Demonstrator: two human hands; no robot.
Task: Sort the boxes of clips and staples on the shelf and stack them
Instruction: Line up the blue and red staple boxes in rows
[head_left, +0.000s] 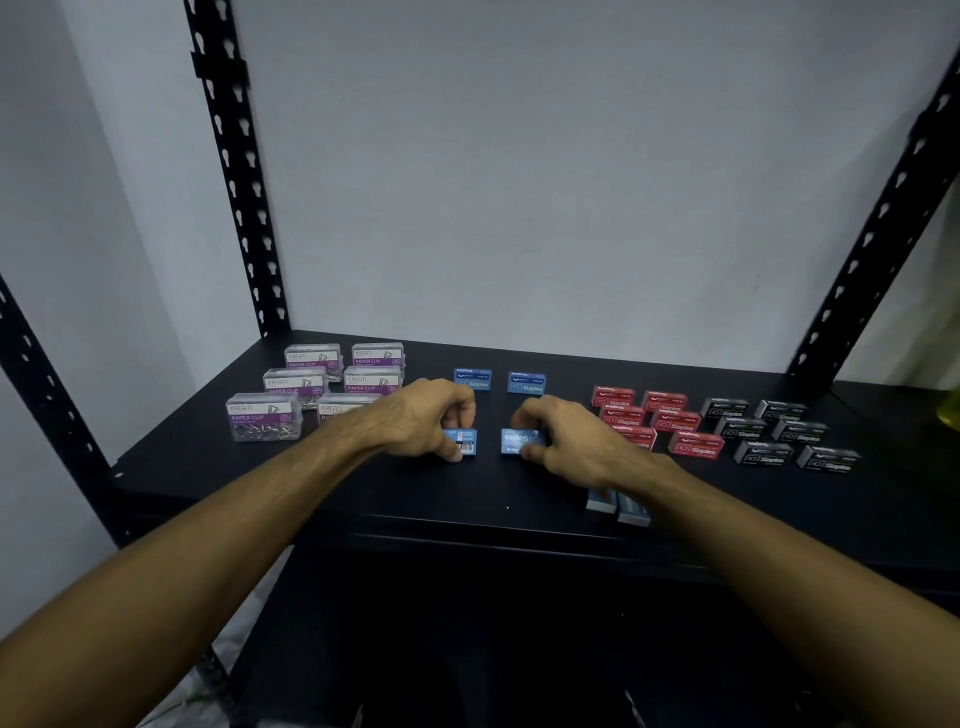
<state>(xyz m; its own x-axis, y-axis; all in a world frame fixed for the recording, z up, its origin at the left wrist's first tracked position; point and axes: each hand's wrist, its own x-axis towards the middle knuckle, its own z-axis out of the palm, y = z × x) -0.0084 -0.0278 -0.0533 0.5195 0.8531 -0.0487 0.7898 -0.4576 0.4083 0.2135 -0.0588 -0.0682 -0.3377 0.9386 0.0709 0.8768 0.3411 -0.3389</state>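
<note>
While left hand (431, 415) and right hand (563, 434) each pinch a blue box (464, 441), these appear light, rigid cartons, best gripped across the short sides.

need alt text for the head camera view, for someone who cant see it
A person's left hand and right hand each pinch a small blue cardboard staple box on a black metal shelf. Clear plastic paper clip boxes sit at left, two more blue boxes behind, red staple boxes and black staple boxes at right.
</note>
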